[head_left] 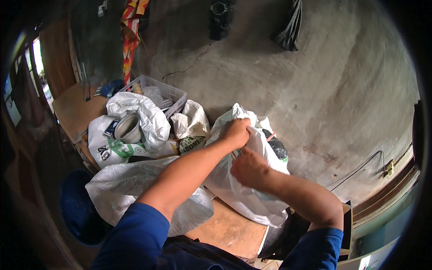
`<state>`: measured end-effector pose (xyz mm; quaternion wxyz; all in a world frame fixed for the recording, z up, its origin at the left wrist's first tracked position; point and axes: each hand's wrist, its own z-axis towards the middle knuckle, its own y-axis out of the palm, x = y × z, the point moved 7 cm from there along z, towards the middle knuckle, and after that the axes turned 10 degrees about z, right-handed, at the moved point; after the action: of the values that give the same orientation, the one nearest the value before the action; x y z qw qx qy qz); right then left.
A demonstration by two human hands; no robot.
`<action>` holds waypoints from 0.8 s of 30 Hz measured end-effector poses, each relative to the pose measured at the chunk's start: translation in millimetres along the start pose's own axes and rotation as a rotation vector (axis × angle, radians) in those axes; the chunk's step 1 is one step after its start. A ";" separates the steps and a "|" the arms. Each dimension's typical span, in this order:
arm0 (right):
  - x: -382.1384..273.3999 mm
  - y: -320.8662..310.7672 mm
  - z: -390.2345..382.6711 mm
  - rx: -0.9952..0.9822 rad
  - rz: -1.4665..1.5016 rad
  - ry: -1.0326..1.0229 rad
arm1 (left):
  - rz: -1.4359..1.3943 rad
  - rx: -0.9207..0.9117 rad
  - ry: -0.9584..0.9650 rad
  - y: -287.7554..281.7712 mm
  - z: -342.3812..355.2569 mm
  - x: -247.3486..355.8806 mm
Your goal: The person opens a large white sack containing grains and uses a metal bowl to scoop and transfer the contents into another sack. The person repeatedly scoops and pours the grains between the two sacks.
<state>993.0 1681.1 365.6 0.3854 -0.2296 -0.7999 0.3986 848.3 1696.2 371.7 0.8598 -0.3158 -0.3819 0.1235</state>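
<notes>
At the middle of the view and on toward five o'clock, a bulky white sack (245, 198) is being borne by the brown desk (229, 229), whose bare wood is being exposed at six o'clock. Close to the centre, toward three o'clock, the sack's gathered top is being grasped by the left hand (235, 134), the fingers being clenched around the bunched material. Just beneath, between four and five o'clock, the sack is being overlapped by the right hand (251, 168); its fingers are appearing curled but blurred, so whether they are being closed on a fold cannot be told.

At half past three, a dark bundle (279, 149) is being partly hidden by the sack. Toward ten o'clock, a small off-white sack (192, 118) is being seen near the left hand, and farther out a pale plastic crate (178, 100) is being filled with assorted items. At nine o'clock, a pale bowl (129, 130) is being surrounded by the folds of a printed sack (155, 121). Toward eight o'clock, a limp pale sack (114, 182) is being crossed by the left forearm, a blue tub (76, 213) being placed beyond it.
</notes>
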 end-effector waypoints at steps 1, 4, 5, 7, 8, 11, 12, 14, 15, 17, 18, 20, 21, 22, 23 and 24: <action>14.7 -6.5 3.8 -0.047 0.092 0.047 | 0.027 0.011 -0.066 -11.0 2.8 -0.3; 53.5 -8.0 16.6 0.029 0.451 -0.059 | 0.031 0.068 -0.108 1.4 21.5 -30.3; 56.5 -7.7 18.3 -0.028 0.382 -0.049 | 0.064 0.050 -0.159 3.2 24.4 -36.1; 46.7 -11.9 38.1 -0.137 0.245 -0.055 | 0.097 0.036 -0.194 5.3 22.8 -50.7; 29.5 -42.1 23.6 -0.056 0.238 0.118 | 0.155 0.024 -0.214 3.5 18.0 -56.4; -40.5 -34.5 49.0 -0.182 0.089 0.140 | 0.160 0.089 -0.233 7.0 11.7 -77.2; -58.0 -21.2 57.9 -0.176 0.175 0.082 | 0.136 0.103 -0.278 6.2 7.8 -78.2; -83.1 18.5 64.0 -0.202 -0.075 0.103 | -0.028 0.000 -0.277 -0.1 4.1 -71.2; -86.7 31.4 68.0 -0.108 -0.093 0.171 | -0.060 0.011 -0.312 -8.0 2.6 -69.8; -87.3 29.5 51.1 -0.194 0.144 0.013 | -0.192 0.036 -0.428 -21.3 -4.5 -100.2; -88.4 31.0 40.2 -0.234 0.258 -0.078 | -0.319 0.064 -0.515 -25.1 -13.4 -126.4; -70.2 62.8 20.8 -0.099 0.342 0.016 | -0.551 0.073 -0.623 -23.5 -21.8 -161.3; -55.2 81.0 -1.2 -0.077 0.344 0.077 | -0.649 0.063 -0.654 -19.0 -19.4 -168.0; -38.2 92.4 -22.1 -0.104 0.483 0.128 | -0.712 0.065 -0.667 -23.3 -22.2 -172.2; -16.0 127.7 -45.5 0.081 0.606 0.204 | -0.774 0.030 -0.665 -13.1 -12.3 -165.0; 8.2 144.2 -73.5 0.279 0.663 0.305 | -0.816 0.015 -0.661 -11.7 -9.6 -164.3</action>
<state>1055.6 1803.6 279.9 0.3775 -0.4777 -0.5540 0.5678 743.7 1608.3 279.2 0.6739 -0.0792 -0.7237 -0.1255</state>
